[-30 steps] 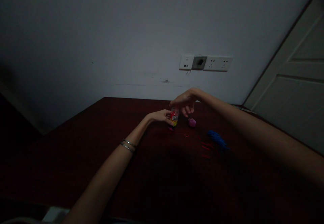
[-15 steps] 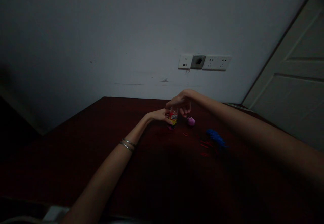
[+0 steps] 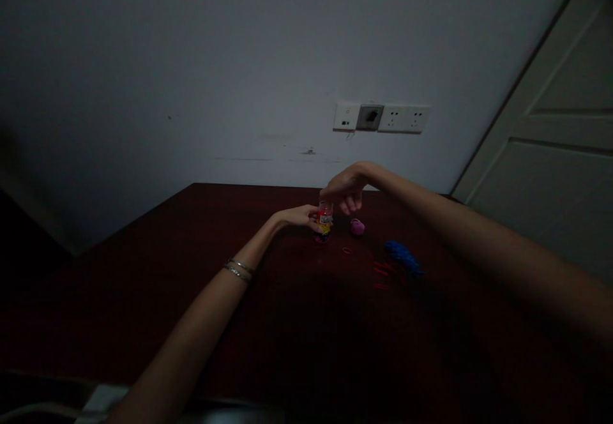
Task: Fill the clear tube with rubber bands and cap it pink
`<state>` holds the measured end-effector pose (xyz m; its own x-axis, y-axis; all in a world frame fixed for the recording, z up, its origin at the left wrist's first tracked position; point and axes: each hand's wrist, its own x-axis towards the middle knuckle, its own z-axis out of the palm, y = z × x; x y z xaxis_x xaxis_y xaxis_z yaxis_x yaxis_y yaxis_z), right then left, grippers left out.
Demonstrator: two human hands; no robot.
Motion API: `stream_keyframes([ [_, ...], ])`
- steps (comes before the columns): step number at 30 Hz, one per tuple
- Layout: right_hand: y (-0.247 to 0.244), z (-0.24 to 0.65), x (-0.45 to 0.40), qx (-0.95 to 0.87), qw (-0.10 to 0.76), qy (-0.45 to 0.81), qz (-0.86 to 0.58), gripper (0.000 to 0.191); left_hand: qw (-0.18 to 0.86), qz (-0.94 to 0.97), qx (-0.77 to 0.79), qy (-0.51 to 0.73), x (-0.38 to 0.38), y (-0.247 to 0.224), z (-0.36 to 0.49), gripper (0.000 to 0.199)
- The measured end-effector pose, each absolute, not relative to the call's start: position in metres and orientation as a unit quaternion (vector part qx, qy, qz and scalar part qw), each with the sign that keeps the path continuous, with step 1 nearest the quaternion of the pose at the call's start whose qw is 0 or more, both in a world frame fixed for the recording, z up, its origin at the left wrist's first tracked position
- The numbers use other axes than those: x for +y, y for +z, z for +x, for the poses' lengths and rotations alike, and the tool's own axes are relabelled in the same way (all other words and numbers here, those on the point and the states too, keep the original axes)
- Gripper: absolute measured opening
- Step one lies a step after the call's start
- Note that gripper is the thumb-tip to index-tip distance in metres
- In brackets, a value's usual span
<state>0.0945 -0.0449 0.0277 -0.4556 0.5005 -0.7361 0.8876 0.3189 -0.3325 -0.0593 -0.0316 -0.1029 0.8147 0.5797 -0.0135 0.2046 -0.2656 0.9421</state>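
Observation:
Near the far side of the dark red table, my left hand (image 3: 301, 216) is closed around a small clear jar (image 3: 324, 221), which stands upright and shows red, yellow and dark colours with a white label patch. From above, my right hand (image 3: 347, 193) bends down over the jar's mouth, its front fingertips at the rim and the other fingers curled outside. Whatever those fingertips pinch, if anything, is hidden. A pink round lid-like piece (image 3: 357, 227) lies just right of the jar. One thin red loop (image 3: 347, 250) lies in front of it.
Several thin red bands (image 3: 383, 269) lie scattered to the right, beside a blue bundle of strands (image 3: 403, 257). The table (image 3: 158, 239) meets a pale wall with a row of sockets (image 3: 382, 118). A panelled door (image 3: 565, 136) stands at right.
My right hand has lifted slightly at the jar's mouth, showing more of the rim. My left hand keeps its hold. The whole view has shifted a little.

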Motion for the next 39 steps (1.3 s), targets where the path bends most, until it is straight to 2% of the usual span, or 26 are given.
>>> stream_keyframes([
  [9,0.037,0.105,-0.059,0.779,0.190,-0.347,0.487,0.041,0.631,0.723,0.204,0.195,-0.038,-0.104,-0.059,0.052],
  [34,0.025,0.089,-0.055,0.729,0.288,-0.379,0.492,0.040,0.658,0.714,0.169,0.167,-0.053,-0.094,-0.055,0.045],
  [39,0.030,0.094,-0.056,0.756,0.236,-0.370,0.487,0.042,0.660,0.715,0.164,0.165,-0.052,-0.093,-0.056,0.042],
])
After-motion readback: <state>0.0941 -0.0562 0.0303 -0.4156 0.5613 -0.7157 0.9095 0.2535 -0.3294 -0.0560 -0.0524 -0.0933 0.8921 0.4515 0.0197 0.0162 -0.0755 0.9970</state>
